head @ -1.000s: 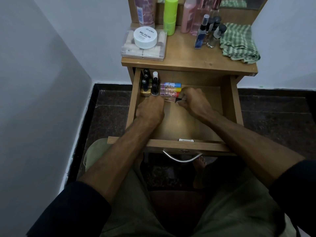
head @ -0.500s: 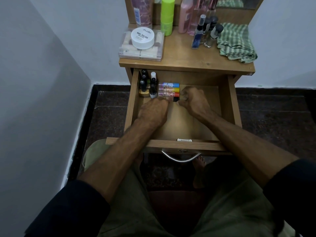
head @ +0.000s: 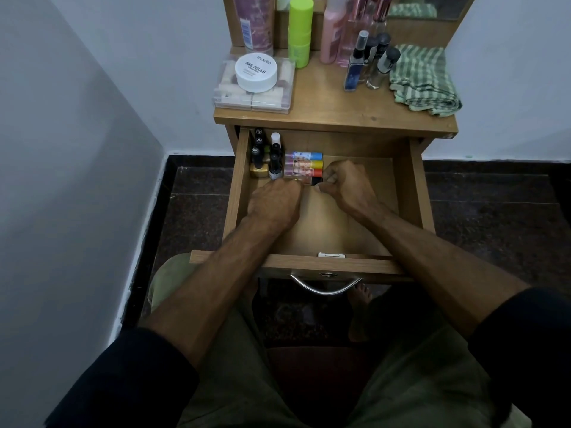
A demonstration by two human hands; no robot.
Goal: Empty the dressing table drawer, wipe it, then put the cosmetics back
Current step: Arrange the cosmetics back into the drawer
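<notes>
A small wooden dressing table (head: 336, 114) stands in the upper middle of the frame, set into a corner of pale grey-blue walls (head: 77, 134) above a dark speckled stone floor (head: 197, 208) edged with a black skirting strip. Its drawer (head: 414, 193) is pulled out toward the seated person, whose knees in olive shorts fill the bottom of the frame.

At the drawer's upper left corner stand several dark nail polish bottles (head: 262, 156), upright and close together. Just to their right lie four small tubes (head: 304, 166) side by side, with blue, yellow, red and black caps pointing right.

The left hand (head: 275, 202) lies knuckles-up with curled fingers at the near edge of the tubes; whether it grips one cannot be told. The right hand (head: 346, 182) is curled into a fist at the black-capped end of the nearest tube, thumb and fingertips pinched together there; a firm hold on the tube cannot be confirmed.

On the tabletop, upper left, a white round jar (head: 255, 72) rests on a clear plastic box (head: 225, 97). Tall bottles, a lime green one (head: 299, 32) among them, line the back, and a folded green checked cloth (head: 423, 80) lies at the right.
</notes>
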